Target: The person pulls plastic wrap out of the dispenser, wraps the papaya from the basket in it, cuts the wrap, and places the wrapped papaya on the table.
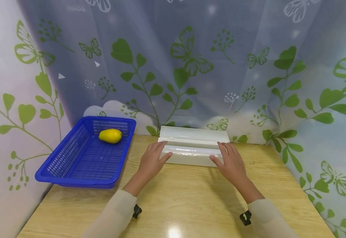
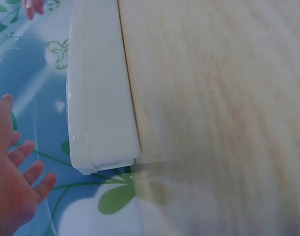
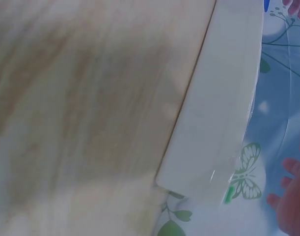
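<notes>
A long white cling film box (image 1: 194, 156) lies crosswise near the back of the table, its lid (image 1: 194, 133) tipped up behind it. Shiny clear film shows along its front top edge. My left hand (image 1: 151, 160) is at the box's left end, thumb and fingers spread apart. At the right end is my right hand (image 1: 231, 162), spread the same way. Both wrist views show the plain white front of the box, with the left hand (image 2: 14, 182) and right hand (image 3: 292, 196) beyond its top edge, fingers apart and not curled round it.
A blue plastic basket (image 1: 49, 177) stands on the left of the wooden table (image 1: 176, 195). Inside its far end lies a yellow, pear-shaped fruit (image 1: 110, 136). A curtain (image 1: 208, 86) printed with leaves and butterflies hangs directly behind the table and along both sides.
</notes>
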The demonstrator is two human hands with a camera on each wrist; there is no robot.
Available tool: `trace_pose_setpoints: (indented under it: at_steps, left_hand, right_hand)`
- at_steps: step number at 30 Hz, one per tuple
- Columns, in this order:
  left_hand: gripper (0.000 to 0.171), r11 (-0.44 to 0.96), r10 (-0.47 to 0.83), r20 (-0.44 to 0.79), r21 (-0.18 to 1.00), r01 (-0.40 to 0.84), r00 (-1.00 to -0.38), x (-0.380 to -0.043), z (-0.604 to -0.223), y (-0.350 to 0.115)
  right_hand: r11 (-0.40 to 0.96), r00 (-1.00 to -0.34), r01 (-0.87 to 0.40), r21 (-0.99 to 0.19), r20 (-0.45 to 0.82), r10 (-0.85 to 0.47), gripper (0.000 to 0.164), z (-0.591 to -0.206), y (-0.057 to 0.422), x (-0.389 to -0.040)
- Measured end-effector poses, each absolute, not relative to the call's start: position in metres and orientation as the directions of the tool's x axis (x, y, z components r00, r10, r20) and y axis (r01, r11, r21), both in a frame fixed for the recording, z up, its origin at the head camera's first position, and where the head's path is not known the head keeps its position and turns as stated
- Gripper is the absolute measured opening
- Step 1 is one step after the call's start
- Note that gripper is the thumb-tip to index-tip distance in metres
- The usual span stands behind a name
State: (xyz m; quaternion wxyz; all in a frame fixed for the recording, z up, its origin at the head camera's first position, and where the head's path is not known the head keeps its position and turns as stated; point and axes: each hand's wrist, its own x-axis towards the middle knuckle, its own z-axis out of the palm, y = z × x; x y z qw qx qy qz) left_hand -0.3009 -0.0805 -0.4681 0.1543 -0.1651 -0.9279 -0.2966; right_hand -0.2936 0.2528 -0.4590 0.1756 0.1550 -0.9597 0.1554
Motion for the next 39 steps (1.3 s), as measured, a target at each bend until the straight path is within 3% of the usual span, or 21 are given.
trace_pose_setpoints:
  at_steps: [8, 20, 28, 32, 39]
  left_hand:
    - [0.048, 0.687, 0.086, 0.352, 0.657, 0.312, -0.932, -0.294, -0.476, -0.087]
    - [0.036, 0.598, -0.022, 0.268, 0.776, 0.202, -0.963, -0.291, -0.497, -0.094]
    - [0.035, 0.471, -0.095, 0.152, 0.878, 0.090, -0.984, -0.299, -0.506, -0.095]
    - [0.038, 0.418, -0.080, 0.139, 0.904, 0.094, -0.987, -0.305, -0.513, -0.097]
    - [0.029, 0.299, -0.080, 0.114, 0.950, 0.086, -0.990, -0.311, -0.518, -0.093]
  right_hand:
    - [0.901, -0.916, -0.289, -0.323, 0.366, -0.162, 0.069, -0.468, 0.269, -0.276]
    - [0.855, -0.976, -0.121, -0.505, 0.219, -0.009, 0.062, -0.481, 0.287, -0.261]
    - [0.660, -0.989, 0.018, -0.751, 0.086, 0.124, 0.056, -0.497, 0.301, -0.271]
    - [0.569, -0.987, 0.041, -0.821, 0.054, 0.149, 0.054, -0.501, 0.303, -0.276]
    - [0.377, -0.985, 0.091, -0.922, -0.026, 0.172, 0.051, -0.506, 0.302, -0.285]
